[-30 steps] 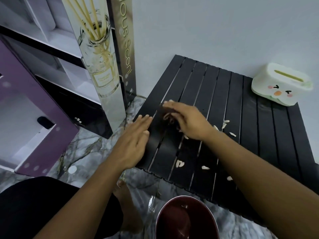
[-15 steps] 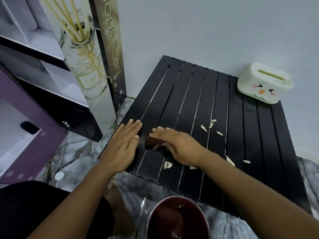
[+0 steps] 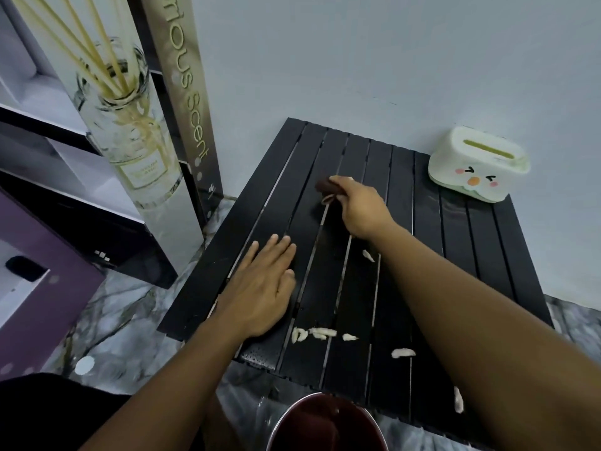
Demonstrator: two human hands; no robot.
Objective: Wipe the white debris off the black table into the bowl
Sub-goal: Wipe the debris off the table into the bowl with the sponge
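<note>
The black slatted table (image 3: 461,249) lies low on the marble floor. White debris (image 3: 317,333) sits in a loose row near the table's front edge, with single bits further right (image 3: 402,353) and by my forearm (image 3: 368,255). My right hand (image 3: 359,208) is out over the table's middle, closed on a small dark brown cloth (image 3: 327,186). My left hand (image 3: 263,288) lies flat, fingers together, on the table's left slats. The dark red bowl (image 3: 325,424) stands on the floor just under the front edge.
A white tissue box with a cartoon face (image 3: 476,164) stands on the table's back right corner. A tall diffuser box (image 3: 146,131) and a shelf unit stand to the left, against the wall. A purple box (image 3: 42,271) sits at far left.
My right hand has moved with the cloth from the front left of the table, away from me, to its middle. Debris now lies gathered near the front edge. My left hand stays flat.
</note>
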